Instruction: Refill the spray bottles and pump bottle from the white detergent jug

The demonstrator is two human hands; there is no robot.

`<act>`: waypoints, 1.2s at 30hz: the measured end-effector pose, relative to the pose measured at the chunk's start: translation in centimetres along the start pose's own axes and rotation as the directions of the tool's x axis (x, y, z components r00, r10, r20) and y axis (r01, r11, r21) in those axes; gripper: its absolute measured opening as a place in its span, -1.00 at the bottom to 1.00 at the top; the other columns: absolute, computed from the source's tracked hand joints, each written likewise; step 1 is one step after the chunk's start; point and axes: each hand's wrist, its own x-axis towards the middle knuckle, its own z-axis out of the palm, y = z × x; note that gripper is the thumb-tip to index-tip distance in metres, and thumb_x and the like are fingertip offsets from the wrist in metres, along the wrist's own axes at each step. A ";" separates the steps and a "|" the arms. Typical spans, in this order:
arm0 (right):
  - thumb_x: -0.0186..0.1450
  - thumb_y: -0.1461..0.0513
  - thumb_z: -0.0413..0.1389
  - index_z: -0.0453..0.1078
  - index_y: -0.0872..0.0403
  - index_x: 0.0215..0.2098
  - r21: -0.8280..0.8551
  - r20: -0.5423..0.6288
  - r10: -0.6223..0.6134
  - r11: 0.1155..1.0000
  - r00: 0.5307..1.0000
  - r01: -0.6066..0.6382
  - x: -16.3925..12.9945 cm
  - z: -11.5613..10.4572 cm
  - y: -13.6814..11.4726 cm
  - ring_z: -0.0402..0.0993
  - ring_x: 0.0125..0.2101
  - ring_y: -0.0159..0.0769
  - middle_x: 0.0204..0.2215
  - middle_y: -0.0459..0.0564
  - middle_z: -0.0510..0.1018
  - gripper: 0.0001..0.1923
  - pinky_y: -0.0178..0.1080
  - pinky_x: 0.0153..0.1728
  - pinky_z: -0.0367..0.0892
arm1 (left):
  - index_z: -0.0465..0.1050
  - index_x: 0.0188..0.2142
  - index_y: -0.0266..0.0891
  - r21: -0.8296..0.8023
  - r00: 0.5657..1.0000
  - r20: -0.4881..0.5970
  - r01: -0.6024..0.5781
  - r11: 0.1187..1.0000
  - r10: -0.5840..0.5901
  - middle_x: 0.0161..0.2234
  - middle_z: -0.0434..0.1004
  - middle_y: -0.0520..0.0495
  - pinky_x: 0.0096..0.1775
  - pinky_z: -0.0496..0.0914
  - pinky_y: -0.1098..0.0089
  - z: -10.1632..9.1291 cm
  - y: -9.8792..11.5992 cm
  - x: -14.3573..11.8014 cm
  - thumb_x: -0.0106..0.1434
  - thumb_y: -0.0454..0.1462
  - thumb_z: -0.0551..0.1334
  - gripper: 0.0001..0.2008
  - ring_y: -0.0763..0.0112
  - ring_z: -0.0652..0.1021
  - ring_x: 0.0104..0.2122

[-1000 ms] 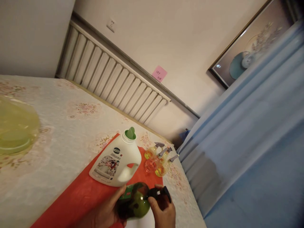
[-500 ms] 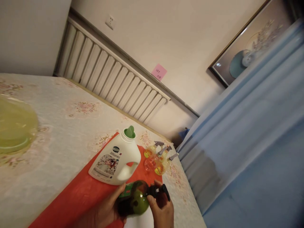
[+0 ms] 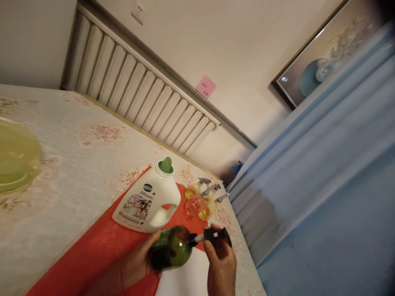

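My left hand is wrapped round a dark green bottle, which lies tilted on its side in the air with its neck to the right. Pinched in my right hand is the black pump head; its pale tube shows between the cap and the bottle's neck and still runs into the mouth. Just beyond the bottle, a white detergent jug stands with its mouth uncapped and a green spout inside. Several small pump bottles with yellow and red liquid cluster to its right.
A red cloth lies across the flowered tablecloth, with a white sheet at the front. A yellow-green translucent basin sits at far left. Behind the table are a radiator and, at right, a blue curtain.
My right hand has drawn the pump head away from the bottle's neck to the right, baring part of the tube. The view has shifted slightly.
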 end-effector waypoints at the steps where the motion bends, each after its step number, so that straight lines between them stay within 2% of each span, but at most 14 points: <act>1: 0.07 0.13 0.35 0.51 0.17 -0.09 0.010 -0.009 -0.009 1.000 1.000 0.009 0.2 -0.2 -0.1 0.62 -0.23 -0.11 -0.25 0.10 0.69 -0.53 -0.18 -0.19 0.50 | 0.47 0.13 -0.32 -0.006 1.000 0.004 -0.007 1.000 0.007 -0.20 0.69 -0.24 -0.50 0.29 0.43 0.0 0.0 0.0 0.39 0.05 0.09 -0.44 0.32 0.56 -0.42; 5: 0.07 0.14 0.35 0.48 0.17 -0.06 -0.014 -0.060 -0.033 0.999 0.998 0.032 0.8 -1.0 -0.9 0.59 -0.13 -0.08 -0.20 0.11 0.68 -0.51 -0.14 -0.11 0.46 | 0.40 0.20 -0.26 -0.041 1.000 0.008 0.008 0.999 -0.008 -0.11 0.68 -0.24 -0.46 0.30 0.42 0.4 0.4 -0.1 0.39 0.05 0.09 -0.44 0.27 0.60 -0.34; 10: 0.06 0.17 0.35 0.47 0.15 -0.09 0.012 -0.111 -0.121 0.992 0.986 0.123 1.5 -1.8 -1.9 0.55 -0.09 -0.07 -0.18 0.11 0.65 -0.54 -0.11 -0.07 0.42 | 0.38 0.21 -0.31 -0.062 0.998 -0.043 0.040 0.997 -0.043 -0.13 0.69 -0.25 -0.48 0.29 0.45 0.8 0.6 -0.2 0.38 0.04 0.11 -0.42 0.29 0.61 -0.35; 14: 0.06 0.17 0.35 0.45 0.11 -0.07 0.072 -0.165 -0.082 0.993 0.983 0.095 1.6 -1.9 -2.3 0.52 -0.06 -0.11 -0.14 0.07 0.62 -0.52 -0.14 -0.07 0.41 | 0.42 0.18 -0.27 -0.075 0.995 -0.075 0.062 0.995 -0.067 -0.10 0.68 -0.23 -0.40 0.36 0.41 0.4 0.5 0.0 0.37 0.05 0.11 -0.43 0.22 0.62 -0.24; 17: 0.06 0.16 0.35 0.44 0.11 -0.07 0.116 -0.175 -0.040 0.991 0.984 0.061 1.6 -1.8 -2.6 0.50 -0.04 -0.11 -0.10 0.07 0.60 -0.52 -0.17 -0.09 0.42 | 0.43 0.18 -0.27 -0.028 0.998 -0.034 0.049 0.998 -0.050 -0.15 0.69 -0.23 -0.46 0.32 0.40 0.2 0.5 -0.1 0.36 0.06 0.12 -0.43 0.21 0.61 -0.32; 20: 0.03 0.16 0.36 0.45 0.11 -0.09 0.149 -0.189 -0.010 0.988 0.982 0.039 1.6 -1.7 -3.0 0.51 -0.10 -0.14 -0.11 0.06 0.59 -0.52 -0.21 -0.17 0.43 | 0.40 0.20 -0.30 -0.011 0.999 -0.020 0.033 0.999 -0.034 -0.21 0.70 -0.24 -0.53 0.26 0.43 0.3 0.5 -0.1 0.37 0.07 0.11 -0.40 0.28 0.57 -0.44; 24: 0.02 0.17 0.38 0.47 0.11 -0.12 0.233 -0.202 0.014 0.972 0.979 0.034 1.8 -1.5 -3.5 0.49 -0.28 -0.29 -0.20 -0.01 0.59 -0.53 -0.29 -0.28 0.40 | 0.42 0.18 -0.34 0.000 0.997 -0.070 0.024 1.000 -0.023 -0.29 0.70 -0.22 -0.56 0.24 0.47 0.7 0.6 -0.2 0.38 0.05 0.10 -0.41 0.36 0.54 -0.51; 29: 0.01 0.17 0.40 0.46 0.09 -0.17 0.315 -0.204 0.057 0.949 0.977 0.010 2.1 -1.7 -3.9 0.41 -0.42 -0.41 -0.29 -0.09 0.58 -0.57 -0.31 -0.30 0.38 | 0.36 0.23 -0.30 -0.014 0.999 -0.049 0.022 1.000 -0.023 -0.18 0.70 -0.26 -0.56 0.26 0.47 1.0 0.7 -0.5 0.39 0.04 0.10 -0.41 0.31 0.59 -0.44; 36: 0.06 0.12 0.36 0.46 0.10 -0.17 0.230 -0.237 -0.025 0.970 0.971 0.081 2.5 -2.3 -3.7 0.43 -0.41 -0.37 -0.27 -0.06 0.56 -0.59 -0.27 -0.30 0.39 | 0.34 0.24 -0.31 -0.077 0.999 -0.042 0.030 0.997 -0.033 -0.12 0.69 -0.27 -0.52 0.30 0.44 0.4 0.5 -0.2 0.35 0.03 0.17 -0.39 0.27 0.63 -0.37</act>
